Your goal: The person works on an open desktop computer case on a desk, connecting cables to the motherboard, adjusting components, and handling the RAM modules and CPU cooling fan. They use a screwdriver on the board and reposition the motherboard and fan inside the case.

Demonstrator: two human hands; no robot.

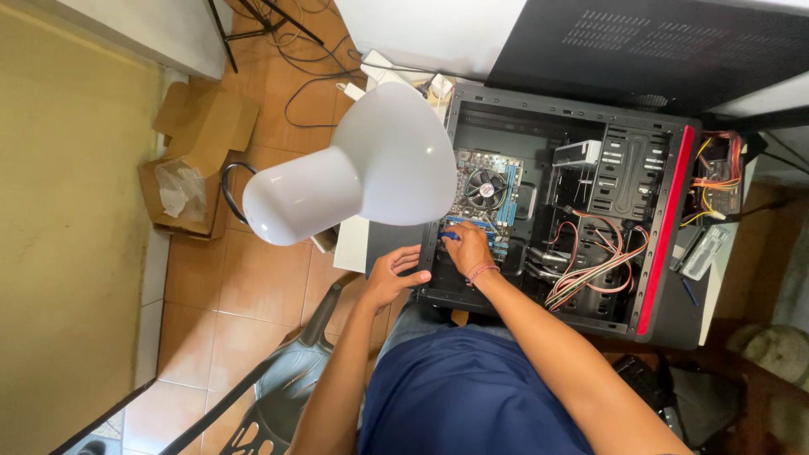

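Working a blue-handled tool (449, 237), pinched in right hand (468, 250) fingers, on the motherboard (487, 195) inside the open computer case (666, 227), left hand (394, 274) curled on its edge; steady alignment needed.

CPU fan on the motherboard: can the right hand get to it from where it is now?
Probably yes. The right hand is already inside the open case, just below the CPU fan, with nothing visible between them.

Terracotta floor tiles (253, 286) run beside a yellow-green wall (76, 211) – an open cardboard box (195, 160) and loose black cables (295, 59) lie on them, a white lamp shade (362, 168) hangs above, daylight falling evenly.
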